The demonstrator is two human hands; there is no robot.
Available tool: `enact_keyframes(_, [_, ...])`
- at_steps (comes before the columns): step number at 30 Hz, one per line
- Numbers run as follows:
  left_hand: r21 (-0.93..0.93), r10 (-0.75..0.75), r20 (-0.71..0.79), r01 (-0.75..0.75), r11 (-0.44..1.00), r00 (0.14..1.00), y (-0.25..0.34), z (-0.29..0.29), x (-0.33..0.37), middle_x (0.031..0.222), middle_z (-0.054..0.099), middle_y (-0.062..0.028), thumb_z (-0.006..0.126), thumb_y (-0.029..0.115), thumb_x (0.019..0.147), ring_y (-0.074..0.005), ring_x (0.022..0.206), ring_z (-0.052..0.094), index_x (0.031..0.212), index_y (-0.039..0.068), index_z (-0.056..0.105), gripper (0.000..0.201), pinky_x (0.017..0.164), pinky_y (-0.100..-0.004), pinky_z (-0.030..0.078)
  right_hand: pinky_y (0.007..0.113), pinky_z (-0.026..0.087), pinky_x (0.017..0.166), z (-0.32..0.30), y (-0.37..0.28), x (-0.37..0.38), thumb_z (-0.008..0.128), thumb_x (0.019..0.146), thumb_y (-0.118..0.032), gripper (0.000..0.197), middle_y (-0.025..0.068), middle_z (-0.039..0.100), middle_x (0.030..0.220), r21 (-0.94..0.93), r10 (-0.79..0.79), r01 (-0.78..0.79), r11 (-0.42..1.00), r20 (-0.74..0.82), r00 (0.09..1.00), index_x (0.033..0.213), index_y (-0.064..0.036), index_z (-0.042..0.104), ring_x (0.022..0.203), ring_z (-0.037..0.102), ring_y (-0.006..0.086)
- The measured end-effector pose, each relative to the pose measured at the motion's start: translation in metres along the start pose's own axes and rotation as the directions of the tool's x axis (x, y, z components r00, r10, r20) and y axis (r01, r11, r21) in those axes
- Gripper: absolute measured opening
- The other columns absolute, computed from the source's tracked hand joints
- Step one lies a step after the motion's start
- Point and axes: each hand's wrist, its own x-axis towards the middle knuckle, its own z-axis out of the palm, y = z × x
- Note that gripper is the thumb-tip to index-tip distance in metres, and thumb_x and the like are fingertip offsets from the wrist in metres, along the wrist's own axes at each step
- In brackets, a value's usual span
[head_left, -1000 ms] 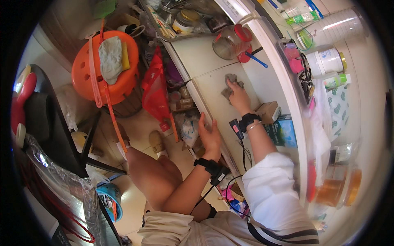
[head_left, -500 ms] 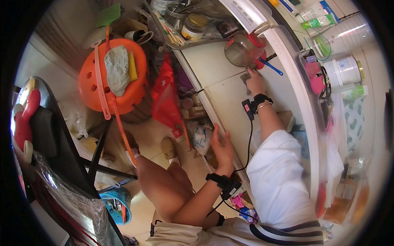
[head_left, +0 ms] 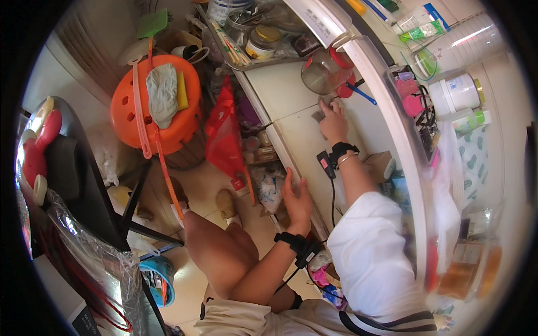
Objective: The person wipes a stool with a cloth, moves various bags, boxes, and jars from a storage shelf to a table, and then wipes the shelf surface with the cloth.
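Note:
My right hand is on the white tiled shelf, its fingers bent over a small grey cloth pressed against the surface by a tile seam. Only part of the cloth shows under the fingers. Just beyond the fingertips lies a clear jar with a red lid. A blue-handled tool rests beside it. My left hand hangs at the shelf's front edge with its fingers apart and nothing in them. Both wrists wear black straps with small cabled devices.
A metal tray with jars and sticks stands at the shelf's far end. A curved white rail runs along the right. Left are an orange stool with a grey cloth on it, a red dustpan and a blue bin.
My right hand has slid a little left and toward me with the grey cloth, away from the jar. My left hand stays about where it was. The view has shifted slightly.

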Motion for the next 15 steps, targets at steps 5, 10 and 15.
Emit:
enact_keyframes(5, [-0.063, -0.069, 0.029, 0.071, 0.995, 0.997, 0.006, -0.003, 0.000, 0.141, 0.044, -0.0158, 0.059, 0.017, 0.097, -0.0265, 0.131, 0.042, 0.146, 0.010, 0.042, 0.053, 0.112, -0.0363, 0.030, 0.046, 0.043, 0.102, 0.014, 0.025, 0.030, 0.053, 0.086, -0.012, 0.056, 0.0071, 0.044, 0.143, 0.031, 0.111, -0.114, 0.993, 0.070, 0.991, 0.140, -0.0301, 0.053, 0.132, 0.041, 0.0304])
enact_keyframes(10, [-0.038, -0.081, 0.015, 0.081, 0.996, 0.997, 0.005, 0.001, -0.003, 0.142, 0.043, -0.0156, 0.060, 0.017, 0.097, -0.0260, 0.131, 0.042, 0.146, 0.010, 0.042, 0.053, 0.111, -0.0355, 0.031, 0.045, 0.043, 0.101, 0.012, 0.035, 0.057, 0.052, 0.084, -0.017, 0.055, 0.0099, 0.049, 0.129, -0.095, 0.165, -0.166, 0.981, -0.023, 0.986, 0.138, -0.0268, 0.053, 0.122, 0.047, 0.0339])
enact_keyframes(15, [-0.018, 0.018, 0.013, -0.018, 1.000, 1.000, 0.004, -0.001, -0.004, 0.145, 0.042, -0.0155, 0.061, 0.016, 0.096, -0.0259, 0.132, 0.042, 0.146, 0.009, 0.041, 0.054, 0.110, -0.0352, 0.032, 0.048, 0.045, 0.100, 0.007, 0.030, 0.057, 0.048, 0.087, -0.019, 0.052, 0.0116, 0.044, 0.136, -0.174, 0.175, -0.175, 0.969, -0.019, 0.984, 0.139, -0.0235, 0.050, 0.131, 0.042, 0.0323])
